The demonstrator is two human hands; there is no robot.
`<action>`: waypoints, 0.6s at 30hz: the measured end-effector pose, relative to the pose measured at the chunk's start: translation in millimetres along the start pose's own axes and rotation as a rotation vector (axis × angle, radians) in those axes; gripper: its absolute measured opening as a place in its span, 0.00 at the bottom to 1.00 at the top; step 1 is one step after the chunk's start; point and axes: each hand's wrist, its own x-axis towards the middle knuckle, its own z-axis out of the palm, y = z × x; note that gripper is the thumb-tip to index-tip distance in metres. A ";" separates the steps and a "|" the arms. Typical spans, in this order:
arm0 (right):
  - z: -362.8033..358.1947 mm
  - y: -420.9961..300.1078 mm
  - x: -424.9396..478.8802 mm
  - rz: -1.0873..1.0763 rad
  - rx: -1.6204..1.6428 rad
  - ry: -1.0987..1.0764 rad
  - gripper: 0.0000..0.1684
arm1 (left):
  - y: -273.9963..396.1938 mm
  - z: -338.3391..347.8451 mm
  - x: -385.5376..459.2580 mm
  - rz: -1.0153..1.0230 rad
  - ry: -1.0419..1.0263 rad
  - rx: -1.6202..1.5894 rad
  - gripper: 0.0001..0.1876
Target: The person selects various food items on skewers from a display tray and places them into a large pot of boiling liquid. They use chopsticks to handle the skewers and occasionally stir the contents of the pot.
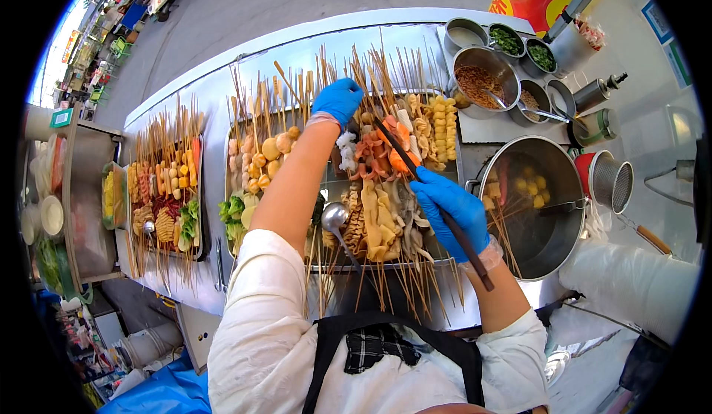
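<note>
My left hand (338, 102), in a blue glove, is closed at the upper ends of bamboo skewers along the far edge of the large steel tray (328, 269); a skewer inside the fist cannot be made out clearly. My gloved right hand (453, 208) grips long dark chopsticks (397, 149), their tips among the food near the orange pieces (401, 161). Skewered tofu sheets (378, 219), fish balls (271, 149) and leafy greens (233, 213) fill the tray around a steel ladle (335, 216). Right of my right hand, a round pot (562, 264) holds skewers in liquid.
A smaller tray of skewers (201, 191) lies at the left, near a metal shelf (83, 191). At the upper right stand a bowl of chili seasoning (483, 83), tins of chopped greens (505, 40) and a squat glass jar (598, 127). A wire strainer (614, 183) is beside the pot.
</note>
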 end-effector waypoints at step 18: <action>6.7 3.0 1.8 -0.083 -0.164 0.117 0.15 | 34.1 20.5 27.6 0.039 -0.185 0.442 0.17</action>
